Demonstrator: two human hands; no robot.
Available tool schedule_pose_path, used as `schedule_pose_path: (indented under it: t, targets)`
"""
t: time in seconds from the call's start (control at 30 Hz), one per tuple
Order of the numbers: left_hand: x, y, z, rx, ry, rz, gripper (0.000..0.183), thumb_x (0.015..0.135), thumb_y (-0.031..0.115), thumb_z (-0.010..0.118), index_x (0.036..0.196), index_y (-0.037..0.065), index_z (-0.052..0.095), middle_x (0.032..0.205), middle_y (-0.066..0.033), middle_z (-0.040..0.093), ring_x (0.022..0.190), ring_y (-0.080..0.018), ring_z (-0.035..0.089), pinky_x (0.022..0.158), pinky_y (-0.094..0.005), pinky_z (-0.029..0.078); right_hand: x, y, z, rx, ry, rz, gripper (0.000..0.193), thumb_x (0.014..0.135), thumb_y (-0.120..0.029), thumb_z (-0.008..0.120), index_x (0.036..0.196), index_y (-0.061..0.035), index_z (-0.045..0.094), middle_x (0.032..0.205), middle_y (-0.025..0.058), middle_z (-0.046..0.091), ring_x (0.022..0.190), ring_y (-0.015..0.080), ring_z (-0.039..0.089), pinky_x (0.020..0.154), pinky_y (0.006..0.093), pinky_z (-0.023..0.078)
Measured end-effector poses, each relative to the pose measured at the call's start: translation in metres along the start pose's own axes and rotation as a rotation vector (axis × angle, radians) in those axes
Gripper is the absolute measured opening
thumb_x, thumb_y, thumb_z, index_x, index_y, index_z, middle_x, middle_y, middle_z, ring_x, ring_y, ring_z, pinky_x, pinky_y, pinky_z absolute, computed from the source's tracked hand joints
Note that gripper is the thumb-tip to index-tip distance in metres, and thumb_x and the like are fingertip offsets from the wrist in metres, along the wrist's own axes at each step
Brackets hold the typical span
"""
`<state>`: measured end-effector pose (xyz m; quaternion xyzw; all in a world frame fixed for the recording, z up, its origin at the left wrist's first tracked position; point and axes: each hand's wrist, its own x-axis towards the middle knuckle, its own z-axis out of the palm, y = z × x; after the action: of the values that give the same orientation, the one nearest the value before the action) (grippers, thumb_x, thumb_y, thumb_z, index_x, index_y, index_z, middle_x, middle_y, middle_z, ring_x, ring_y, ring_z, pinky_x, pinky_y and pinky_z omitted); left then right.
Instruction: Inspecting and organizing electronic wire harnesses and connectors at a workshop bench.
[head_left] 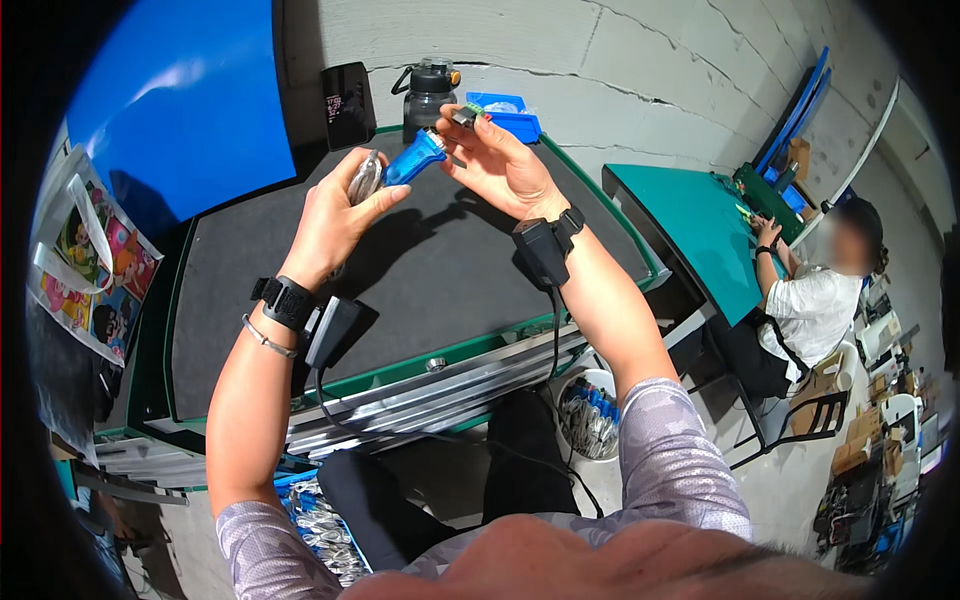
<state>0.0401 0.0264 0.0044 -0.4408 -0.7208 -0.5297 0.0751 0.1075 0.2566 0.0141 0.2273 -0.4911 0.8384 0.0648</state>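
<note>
Patterned grey sleeves (675, 450) are seen nearest, with a blue tray (296, 478) of coiled, silvery cables beside the lap and a round white bucket (592, 457) filled with similar coils and blue ends. Past these, a desk (400, 300) is edged in green and covered with a matte, dark grey surface. Over it, a blue connector (412, 160) is held out by the left hand (335, 215), whose fingers are closed around the bundled cable (367, 178) behind it. The connector is glossy and somewhat translucent, with a flared, metal-tipped end turned toward the right hand (505, 165). There, a small, boxy black-and-green piece (468, 115) is pinched between thumb and fingers; whether it is touched by the connector cannot be told. Black fabric straps and hard plastic boxes are worn at both wrists. At the far side of the desk, a smoky, transparent bottle (430, 105), a flat black slab (348, 105) and a blue plastic bin (518, 127) are set before a rough, pale block wall (640, 60). Farther right, a smooth teal desk (680, 225) is occupied by a seated co-worker (815, 310) in a white top.
</note>
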Motion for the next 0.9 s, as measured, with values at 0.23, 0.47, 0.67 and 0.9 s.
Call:
schedule_pose_path:
  t: [0.23,0.47,0.67,0.9]
  targets:
    - [-0.0019,0.0044,-0.0016,-0.012,0.011,-0.009,0.035,0.085,0.025,0.077,0.104,0.005,0.056,0.077,0.0025,0.048,0.070,-0.0071,0.041,0.062,-0.0236,0.039,-0.0025,0.0023,0.0086,-0.114,-0.066,0.041,0.042,0.095,-0.031,0.064,0.132,-0.0129,0.056,0.120,-0.0036,0.059,0.111,0.0076,0.052,0.098,0.0321,0.039]
    - [-0.0004,0.0014,-0.0020,0.000,0.001,-0.022,0.036,0.085,0.027,0.077,0.106,0.006,0.056,0.077,0.0026,0.048,0.069,-0.0068,0.041,0.061,-0.0236,0.039,-0.0026,0.0031,0.0085,-0.152,-0.071,0.054,0.046,0.094,-0.030,0.064,0.135,-0.0112,0.053,0.115,-0.0049,0.060,0.111,0.0065,0.052,0.101,0.0340,0.038]
    - [-0.0001,-0.0032,-0.0015,0.008,0.005,-0.003,0.034,0.086,0.026,0.075,0.105,0.006,0.055,0.076,0.0039,0.046,0.067,-0.0059,0.039,0.059,-0.0226,0.037,-0.0041,0.0038,0.0101,-0.192,-0.030,0.053,0.047,0.094,-0.029,0.065,0.135,-0.0098,0.053,0.112,-0.0049,0.061,0.103,0.0064,0.054,0.100,0.0344,0.040]
    - [0.0004,-0.0032,-0.0014,0.002,-0.013,0.026,0.036,0.086,0.028,0.075,0.107,0.006,0.056,0.074,0.0034,0.046,0.063,-0.0064,0.039,0.054,-0.0231,0.035,-0.0034,0.0033,0.0062,-0.231,-0.086,0.065,0.046,0.095,-0.032,0.063,0.135,-0.0112,0.053,0.124,-0.0027,0.057,0.115,0.0082,0.051,0.102,0.0354,0.039]
